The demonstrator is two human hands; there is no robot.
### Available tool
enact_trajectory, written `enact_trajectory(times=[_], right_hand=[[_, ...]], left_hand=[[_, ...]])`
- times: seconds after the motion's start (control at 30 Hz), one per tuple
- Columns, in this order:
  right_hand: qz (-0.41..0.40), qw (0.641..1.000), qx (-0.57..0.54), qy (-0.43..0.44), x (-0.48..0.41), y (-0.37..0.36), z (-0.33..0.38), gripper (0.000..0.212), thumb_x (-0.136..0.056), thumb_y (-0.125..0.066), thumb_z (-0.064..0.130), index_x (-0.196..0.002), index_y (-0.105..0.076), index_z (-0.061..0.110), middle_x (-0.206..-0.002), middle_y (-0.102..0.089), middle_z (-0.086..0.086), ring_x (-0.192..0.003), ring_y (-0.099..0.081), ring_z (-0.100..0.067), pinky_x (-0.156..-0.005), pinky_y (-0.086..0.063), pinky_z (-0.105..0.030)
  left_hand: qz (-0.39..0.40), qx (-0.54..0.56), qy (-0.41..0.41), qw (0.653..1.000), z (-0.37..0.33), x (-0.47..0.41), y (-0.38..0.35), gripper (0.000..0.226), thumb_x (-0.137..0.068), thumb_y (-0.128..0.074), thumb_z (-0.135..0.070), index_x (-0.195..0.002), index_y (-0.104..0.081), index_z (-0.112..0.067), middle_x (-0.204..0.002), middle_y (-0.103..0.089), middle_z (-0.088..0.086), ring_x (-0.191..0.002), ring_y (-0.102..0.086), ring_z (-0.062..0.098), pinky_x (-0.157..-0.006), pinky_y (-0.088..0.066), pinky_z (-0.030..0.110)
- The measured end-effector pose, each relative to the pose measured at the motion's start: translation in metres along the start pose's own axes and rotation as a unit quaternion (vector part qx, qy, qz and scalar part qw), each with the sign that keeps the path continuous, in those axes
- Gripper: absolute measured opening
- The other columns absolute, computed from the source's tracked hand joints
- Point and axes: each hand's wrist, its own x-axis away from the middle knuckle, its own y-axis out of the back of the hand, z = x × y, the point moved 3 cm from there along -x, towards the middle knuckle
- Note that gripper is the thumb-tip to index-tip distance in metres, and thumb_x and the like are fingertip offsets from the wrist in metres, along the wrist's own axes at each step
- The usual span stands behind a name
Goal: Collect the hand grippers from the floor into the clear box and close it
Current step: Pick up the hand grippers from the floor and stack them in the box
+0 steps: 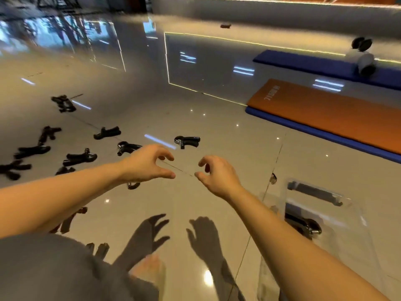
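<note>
Several black hand grippers lie scattered on the glossy floor at the left, among them one [187, 141] just beyond my hands and another [128, 147] by my left wrist. My left hand [147, 162] and my right hand [213, 173] hover side by side above the floor, fingers curled and apart, holding nothing. The clear box [321, 216] stands at the lower right, close to my right forearm, with at least one black gripper [303, 227] inside. Whether a lid is on it is hard to tell.
An orange mat [325, 114] on a blue mat lies at the right. Behind it is another blue mat [314, 64] with a rolled grey item. A small dark object [225, 25] sits far back. My grey-clothed knee [54, 268] fills the lower left.
</note>
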Motion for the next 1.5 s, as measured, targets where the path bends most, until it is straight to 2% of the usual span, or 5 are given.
enact_trajectory(times=[0.47, 0.7, 0.93, 1.17, 1.5], right_hand=[[0.234, 0.961, -0.027, 0.142, -0.035, -0.255, 0.153, 0.041, -0.089, -0.068, 0.041, -0.125, -0.063, 0.023, -0.114, -0.061, 0.001, -0.102, -0.059, -0.019, -0.081, -0.05, -0.034], [0.382, 0.869, 0.03, 0.313, 0.011, -0.355, 0.208, 0.059, -0.08, -0.075, 0.029, -0.136, -0.057, 0.02, -0.132, -0.057, -0.001, -0.119, -0.053, -0.026, -0.096, -0.048, -0.04], [0.396, 0.794, 0.14, 0.439, 0.034, -0.395, 0.207, 0.062, -0.073, -0.072, 0.034, -0.133, -0.058, 0.026, -0.138, -0.055, 0.001, -0.135, -0.04, -0.026, -0.106, -0.038, -0.044], [0.322, 0.849, 0.234, 0.349, 0.023, -0.381, 0.169, 0.057, -0.079, -0.071, 0.054, -0.123, -0.057, 0.022, -0.119, -0.057, -0.001, -0.112, -0.052, -0.026, -0.096, -0.039, -0.04], [0.313, 0.892, 0.196, 0.262, 0.029, -0.359, 0.137, 0.055, -0.08, -0.073, 0.05, -0.121, -0.055, 0.02, -0.116, -0.054, 0.001, -0.107, -0.054, -0.024, -0.088, -0.044, -0.035]], left_hand=[[-0.007, 0.036, 0.284, 0.958, 0.255, 0.2, -0.06, 0.065, -0.081, -0.077, -0.054, -0.138, -0.055, -0.03, -0.132, -0.057, -0.011, -0.115, -0.055, 0.006, -0.093, -0.048, 0.027], [-0.074, 0.086, 0.487, 0.866, 0.347, 0.291, -0.122, 0.094, -0.073, -0.083, -0.057, -0.151, -0.042, -0.024, -0.133, -0.058, 0.012, -0.117, -0.058, 0.03, -0.092, -0.051, 0.039], [-0.137, 0.108, 0.535, 0.827, 0.36, 0.303, -0.174, 0.109, -0.072, -0.08, -0.065, -0.158, -0.022, -0.033, -0.131, -0.044, 0.01, -0.114, -0.059, 0.033, -0.096, -0.052, 0.042], [-0.215, 0.149, 0.517, 0.815, 0.355, 0.275, -0.196, 0.104, -0.076, -0.088, -0.025, -0.158, -0.024, -0.022, -0.139, -0.038, 0.007, -0.121, -0.055, 0.029, -0.108, -0.045, 0.041], [-0.274, 0.171, 0.552, 0.769, 0.351, 0.267, -0.205, 0.09, -0.072, -0.087, -0.027, -0.148, -0.038, -0.018, -0.13, -0.051, 0.008, -0.122, -0.046, 0.032, -0.106, -0.043, 0.046]])
